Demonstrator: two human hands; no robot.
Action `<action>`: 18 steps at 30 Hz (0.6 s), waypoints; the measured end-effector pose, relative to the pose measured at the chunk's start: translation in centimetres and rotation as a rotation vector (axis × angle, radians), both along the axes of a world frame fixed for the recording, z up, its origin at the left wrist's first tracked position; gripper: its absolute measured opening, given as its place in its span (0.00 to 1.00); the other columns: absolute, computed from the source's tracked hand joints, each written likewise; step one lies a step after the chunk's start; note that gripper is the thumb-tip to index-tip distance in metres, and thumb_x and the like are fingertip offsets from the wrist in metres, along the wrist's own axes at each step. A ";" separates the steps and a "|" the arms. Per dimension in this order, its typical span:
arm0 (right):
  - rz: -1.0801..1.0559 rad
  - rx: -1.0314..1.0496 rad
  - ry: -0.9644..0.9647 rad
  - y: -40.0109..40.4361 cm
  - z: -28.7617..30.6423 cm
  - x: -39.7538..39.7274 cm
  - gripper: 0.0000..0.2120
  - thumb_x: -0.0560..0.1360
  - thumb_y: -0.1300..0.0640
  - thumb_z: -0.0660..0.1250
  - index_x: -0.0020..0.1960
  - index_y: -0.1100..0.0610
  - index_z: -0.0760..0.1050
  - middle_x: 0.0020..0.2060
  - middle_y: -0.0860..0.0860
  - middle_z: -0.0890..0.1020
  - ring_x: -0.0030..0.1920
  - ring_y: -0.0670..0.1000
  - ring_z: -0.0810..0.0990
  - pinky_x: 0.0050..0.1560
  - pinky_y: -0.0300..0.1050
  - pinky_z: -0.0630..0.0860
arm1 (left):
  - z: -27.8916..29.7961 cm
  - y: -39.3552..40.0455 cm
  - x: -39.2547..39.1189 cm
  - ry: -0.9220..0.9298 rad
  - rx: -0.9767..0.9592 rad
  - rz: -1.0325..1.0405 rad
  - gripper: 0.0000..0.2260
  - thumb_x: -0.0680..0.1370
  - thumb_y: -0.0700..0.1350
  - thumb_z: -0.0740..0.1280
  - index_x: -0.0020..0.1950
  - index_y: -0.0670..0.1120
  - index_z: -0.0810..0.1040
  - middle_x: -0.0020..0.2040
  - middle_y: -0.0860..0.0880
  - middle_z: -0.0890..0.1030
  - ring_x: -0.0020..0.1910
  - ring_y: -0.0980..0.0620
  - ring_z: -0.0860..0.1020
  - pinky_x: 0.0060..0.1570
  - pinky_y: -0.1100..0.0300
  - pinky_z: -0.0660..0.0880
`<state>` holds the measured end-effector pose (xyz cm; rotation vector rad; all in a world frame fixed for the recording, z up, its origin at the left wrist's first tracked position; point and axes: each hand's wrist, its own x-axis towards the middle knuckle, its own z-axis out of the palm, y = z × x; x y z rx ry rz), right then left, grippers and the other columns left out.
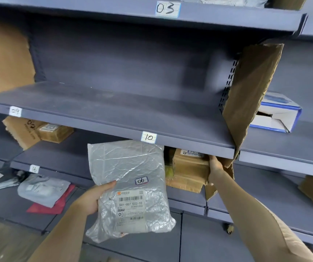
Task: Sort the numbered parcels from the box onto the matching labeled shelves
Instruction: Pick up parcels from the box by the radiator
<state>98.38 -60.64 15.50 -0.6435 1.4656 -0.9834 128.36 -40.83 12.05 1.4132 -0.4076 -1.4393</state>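
My left hand [93,198] grips the left edge of a silver plastic parcel [127,167] marked "06", held upright in front of the shelves. My right hand [215,165] reaches under the shelf labelled "10" [149,137] and rests on the right end of a brown cardboard box [188,167] there; whether its fingers curl round the box I cannot tell. Other shelf labels read "03" [167,8], "09" [15,111] and "16" [34,168]. The shelf above label "10" holds nothing in its middle.
A torn cardboard divider [250,91] stands at the right end of the "10" shelf. Right of it lies a white and blue carton [276,114]. Grey bags [42,188] and a red envelope [57,203] lie on the "16" shelf. Brown boxes [55,132] sit under "09".
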 end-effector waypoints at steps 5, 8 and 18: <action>-0.029 0.027 0.053 -0.8 0.8 1.2 0.30 0.76 0.41 0.62 0.70 0.58 0.63 0.68 0.56 0.67 0.68 0.58 0.65 0.69 0.55 0.59 | -0.6 -1.4 2.1 -0.020 -0.033 -0.055 0.09 0.77 0.42 0.65 0.54 0.39 0.80 0.47 0.40 0.84 0.42 0.44 0.84 0.46 0.52 0.80; -0.024 0.025 0.071 -0.6 0.9 1.9 0.26 0.76 0.41 0.62 0.67 0.57 0.66 0.67 0.56 0.69 0.67 0.59 0.66 0.68 0.56 0.60 | -0.8 -1.9 3.2 -0.034 -0.038 -0.064 0.06 0.78 0.42 0.65 0.50 0.41 0.80 0.41 0.43 0.85 0.36 0.48 0.84 0.40 0.56 0.80; -0.026 -0.529 0.550 4.9 -2.2 2.0 0.27 0.81 0.49 0.57 0.76 0.56 0.57 0.74 0.56 0.63 0.72 0.57 0.62 0.72 0.51 0.59 | -1.7 -2.6 4.6 -0.054 -0.009 -0.147 0.10 0.77 0.43 0.66 0.55 0.41 0.79 0.44 0.43 0.85 0.41 0.47 0.83 0.49 0.52 0.77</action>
